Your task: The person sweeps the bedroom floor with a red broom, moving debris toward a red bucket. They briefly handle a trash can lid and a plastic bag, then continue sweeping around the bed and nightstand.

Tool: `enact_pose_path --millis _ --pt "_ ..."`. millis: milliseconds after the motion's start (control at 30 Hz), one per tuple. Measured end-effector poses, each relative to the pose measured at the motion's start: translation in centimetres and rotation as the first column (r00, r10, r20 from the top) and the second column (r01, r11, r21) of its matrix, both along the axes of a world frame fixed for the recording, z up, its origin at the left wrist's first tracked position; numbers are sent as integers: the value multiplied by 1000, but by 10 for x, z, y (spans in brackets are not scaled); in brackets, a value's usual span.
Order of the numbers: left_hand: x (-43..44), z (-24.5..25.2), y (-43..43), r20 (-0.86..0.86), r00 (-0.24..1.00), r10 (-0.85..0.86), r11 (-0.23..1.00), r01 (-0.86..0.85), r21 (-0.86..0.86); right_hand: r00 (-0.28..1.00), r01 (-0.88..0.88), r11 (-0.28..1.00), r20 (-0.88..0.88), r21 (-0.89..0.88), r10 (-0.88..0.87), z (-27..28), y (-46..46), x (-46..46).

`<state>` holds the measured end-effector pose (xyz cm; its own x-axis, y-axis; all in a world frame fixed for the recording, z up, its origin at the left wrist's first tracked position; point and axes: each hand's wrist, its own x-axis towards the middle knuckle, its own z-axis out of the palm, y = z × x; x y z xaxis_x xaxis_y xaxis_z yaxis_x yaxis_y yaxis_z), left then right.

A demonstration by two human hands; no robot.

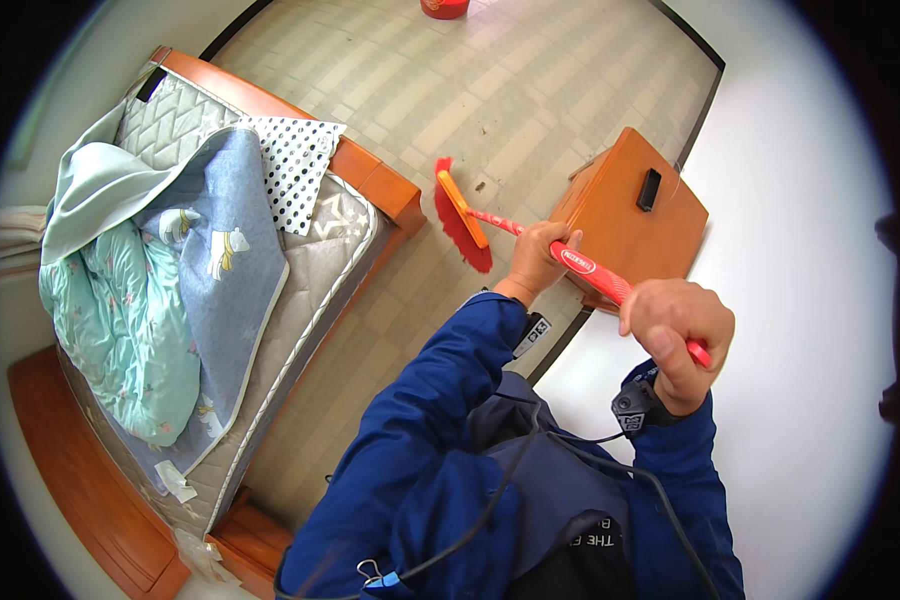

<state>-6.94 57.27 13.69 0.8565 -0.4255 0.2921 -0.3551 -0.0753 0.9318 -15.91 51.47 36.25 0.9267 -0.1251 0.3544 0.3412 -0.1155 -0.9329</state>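
A red broom handle (592, 271) runs diagonally between my two hands. My left hand (540, 259) grips its lower part, just above the broom head. Near the upper end, my right hand (679, 334) is closed around the handle, and the red tip pokes out past the fingers. The broom head, an orange block with red bristles (457, 232), is at the tiled floor (390, 300) between the bed and a wooden cabinet. Small dark bits of debris (481, 186) lie on the floor close to the bristles.
At left stands a wooden bed with a bare mattress (330, 262), a blue bear-print blanket (232, 300), a mint quilt (135, 337) and a dotted cloth (292, 169). A wooden cabinet (637, 232) bearing a black object (649, 190) stands by the white wall. A red container (444, 7) is at the far edge.
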Motion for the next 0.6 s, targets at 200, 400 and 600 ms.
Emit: enact_pose_path --millis 200,400,600 --pt "-19 59 -30 194 958 210 978 -203 -56 967 -188 973 199 134 159 45 -49 -6" --pt "-27 74 -45 121 989 89 993 -98 67 986 -75 974 162 214 40 55 -88 11" --pt "35 23 -72 134 963 234 969 -242 46 991 -134 986 31 102 132 33 -88 74"
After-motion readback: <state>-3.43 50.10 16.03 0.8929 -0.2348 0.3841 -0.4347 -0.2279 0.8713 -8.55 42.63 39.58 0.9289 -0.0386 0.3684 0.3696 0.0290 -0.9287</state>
